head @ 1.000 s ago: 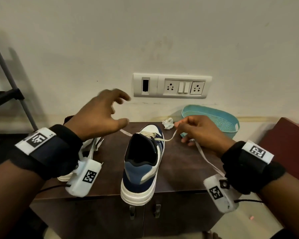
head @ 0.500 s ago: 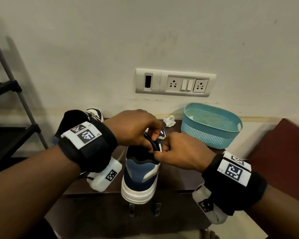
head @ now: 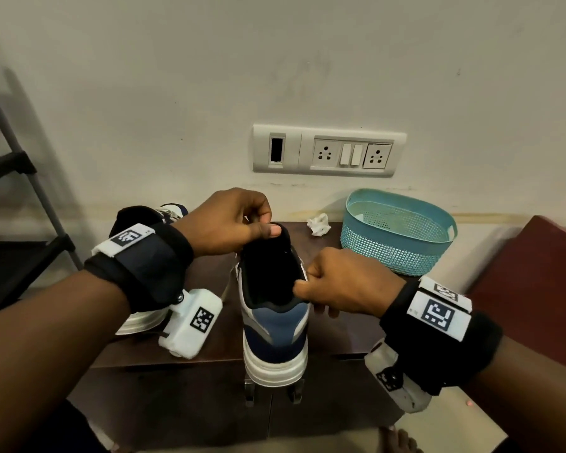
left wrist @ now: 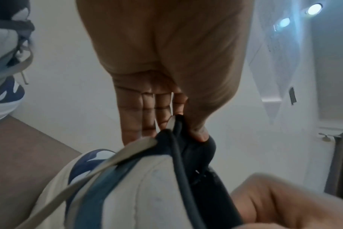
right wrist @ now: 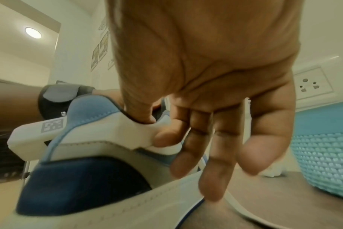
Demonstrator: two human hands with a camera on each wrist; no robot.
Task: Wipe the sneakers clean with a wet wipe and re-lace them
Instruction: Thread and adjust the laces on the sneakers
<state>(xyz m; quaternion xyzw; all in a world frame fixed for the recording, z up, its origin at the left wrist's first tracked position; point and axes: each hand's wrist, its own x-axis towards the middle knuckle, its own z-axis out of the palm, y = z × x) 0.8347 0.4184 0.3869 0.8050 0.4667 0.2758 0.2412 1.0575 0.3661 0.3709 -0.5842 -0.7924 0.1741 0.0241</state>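
Observation:
A white and blue sneaker point(head: 275, 331) stands on the dark wooden table point(head: 209, 351), heel toward me, sole overhanging the front edge. My left hand point(head: 265, 225) pinches the black tongue point(left wrist: 198, 148) between thumb and fingers and holds it up. A beige lace point(left wrist: 108, 164) trails from under that hand across the shoe's side. My right hand point(head: 307, 289) grips the collar's right side, thumb inside, fingers outside on the white panel point(right wrist: 127, 133). The second sneaker point(head: 174, 210) stands at the back left, mostly hidden by my left wrist.
A crumpled white wipe point(head: 319, 223) lies at the table's back edge. A teal perforated basket point(head: 399, 233) stands at the back right. A switch and socket panel point(head: 327, 152) is on the wall. A black rack point(head: 20, 204) stands left, a maroon surface point(head: 536, 273) right.
My left hand came down from the air and took the tongue, then lifted it. My right hand let go of the lace and moved to the right collar.

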